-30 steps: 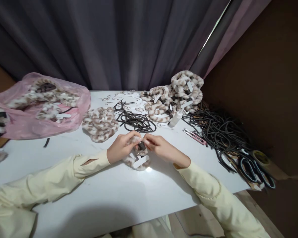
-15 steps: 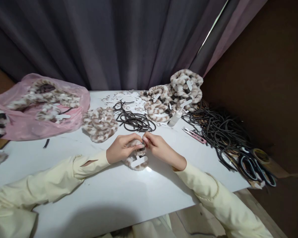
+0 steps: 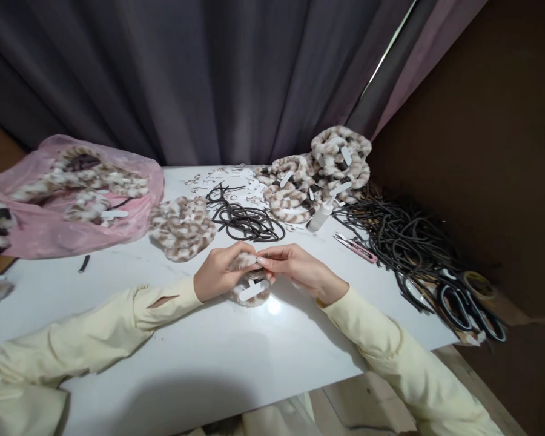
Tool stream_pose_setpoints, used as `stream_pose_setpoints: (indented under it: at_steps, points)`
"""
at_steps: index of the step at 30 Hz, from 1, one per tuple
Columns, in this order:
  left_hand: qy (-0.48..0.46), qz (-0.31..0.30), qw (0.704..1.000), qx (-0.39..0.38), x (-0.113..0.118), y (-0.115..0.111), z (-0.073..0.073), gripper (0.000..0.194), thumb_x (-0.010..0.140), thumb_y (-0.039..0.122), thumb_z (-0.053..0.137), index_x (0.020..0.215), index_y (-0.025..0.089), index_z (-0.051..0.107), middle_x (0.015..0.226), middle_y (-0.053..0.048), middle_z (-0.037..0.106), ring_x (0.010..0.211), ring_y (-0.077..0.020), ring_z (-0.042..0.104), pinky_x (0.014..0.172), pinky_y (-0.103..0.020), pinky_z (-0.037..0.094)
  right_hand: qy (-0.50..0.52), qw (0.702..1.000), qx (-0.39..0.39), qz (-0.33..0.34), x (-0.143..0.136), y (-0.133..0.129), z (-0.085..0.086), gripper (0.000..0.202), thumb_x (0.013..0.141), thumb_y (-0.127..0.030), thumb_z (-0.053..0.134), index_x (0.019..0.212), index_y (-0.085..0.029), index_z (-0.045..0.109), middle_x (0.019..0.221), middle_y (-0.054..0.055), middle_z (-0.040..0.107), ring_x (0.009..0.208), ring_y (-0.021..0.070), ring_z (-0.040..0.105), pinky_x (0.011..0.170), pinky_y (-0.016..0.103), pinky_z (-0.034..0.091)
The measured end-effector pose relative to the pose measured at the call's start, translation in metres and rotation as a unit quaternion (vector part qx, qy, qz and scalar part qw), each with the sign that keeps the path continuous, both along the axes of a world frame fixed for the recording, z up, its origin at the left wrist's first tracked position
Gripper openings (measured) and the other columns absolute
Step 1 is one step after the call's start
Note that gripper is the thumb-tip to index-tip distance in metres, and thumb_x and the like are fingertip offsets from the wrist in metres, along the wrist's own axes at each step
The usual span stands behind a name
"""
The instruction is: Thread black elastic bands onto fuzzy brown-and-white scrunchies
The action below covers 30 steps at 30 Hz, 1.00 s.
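A brown-and-white furry strap [image 3: 257,299], coiled into a loop, is held just above the white table. A white T-shaped tab [image 3: 253,290] hangs at its front. My left hand [image 3: 222,271] is closed on the strap from the left, thumb and fingers pinching its upper part. From the right, my right hand [image 3: 295,266] pinches at the same spot, its thumb and fingertips meeting those of the left. Whatever small part lies between the fingertips is hidden. Behind my hands lie a pile of furry pieces [image 3: 184,229] and a bundle of black cords [image 3: 247,221].
On the left sits a pink plastic bag [image 3: 149,175] with furry straps. Finished-looking furry coils [image 3: 340,154], small metal clasps [image 3: 209,180] and a glue bottle [image 3: 320,216] stand at the back. Pink-handled thread snips [image 3: 361,249], a black cord heap [image 3: 404,236] and scissors [image 3: 456,309] lie right.
My right hand has turned, with its fingers now stretched further left over the strap. The strap has shifted slightly upward, while my left hand has barely moved.
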<state>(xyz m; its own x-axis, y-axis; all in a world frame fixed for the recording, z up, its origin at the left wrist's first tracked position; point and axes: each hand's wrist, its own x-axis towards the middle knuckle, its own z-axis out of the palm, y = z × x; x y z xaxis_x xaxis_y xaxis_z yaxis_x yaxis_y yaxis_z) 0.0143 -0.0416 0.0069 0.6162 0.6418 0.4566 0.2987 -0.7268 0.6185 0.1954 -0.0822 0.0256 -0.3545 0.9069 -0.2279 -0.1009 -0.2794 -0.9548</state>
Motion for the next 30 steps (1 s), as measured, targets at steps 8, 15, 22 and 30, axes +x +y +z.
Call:
stream_pose_setpoints:
  at_steps: [8, 15, 22, 30]
  points:
    - [0.001, -0.035, 0.998, 0.054, -0.001, -0.001, -0.002, 0.015, 0.082, 0.031, 0.055, 0.088, 0.017, 0.054, 0.078, -0.001, 0.066, 0.063, -0.0093, 0.06, 0.059, -0.017, 0.043, -0.012, 0.999, -0.03, -0.028, 0.002, 0.002, -0.009, 0.032, 0.058, -0.034, 0.077, 0.076, -0.008, 0.07, 0.058, 0.002, 0.063, 0.05, 0.0075, 0.05, 0.057, 0.024, 0.041]
    - [0.025, -0.077, 0.995, 0.065, -0.001, -0.007, 0.002, 0.008, 0.083, 0.025, 0.05, 0.084, 0.017, 0.053, 0.074, -0.002, 0.063, 0.061, -0.0101, 0.057, 0.058, -0.018, 0.043, -0.028, 0.997, -0.047, 0.048, 0.006, 0.004, -0.003, 0.034, 0.058, -0.041, 0.076, 0.061, -0.01, 0.063, 0.045, -0.001, 0.058, 0.044, 0.0088, 0.052, 0.051, 0.023, 0.042]
    - [-0.016, -0.153, 0.98, 0.126, -0.003, -0.005, 0.001, 0.011, 0.084, 0.018, 0.042, 0.088, 0.017, 0.052, 0.062, -0.001, 0.053, 0.055, -0.0111, 0.049, 0.051, -0.019, 0.038, 0.016, 0.988, -0.122, 0.091, 0.011, 0.008, -0.008, 0.032, 0.052, -0.033, 0.081, 0.058, -0.009, 0.059, 0.043, -0.001, 0.057, 0.04, 0.0065, 0.051, 0.047, 0.018, 0.042]
    - [0.028, -0.237, 0.929, 0.283, -0.008, -0.005, -0.003, 0.024, 0.085, 0.014, 0.034, 0.09, 0.017, 0.057, 0.065, -0.008, 0.063, 0.055, -0.0159, 0.052, 0.046, -0.026, 0.039, 0.026, 0.975, -0.125, 0.18, 0.013, 0.007, -0.012, 0.034, 0.052, -0.027, 0.08, 0.075, -0.008, 0.063, 0.047, -0.002, 0.06, 0.038, 0.0082, 0.052, 0.04, 0.02, 0.044]
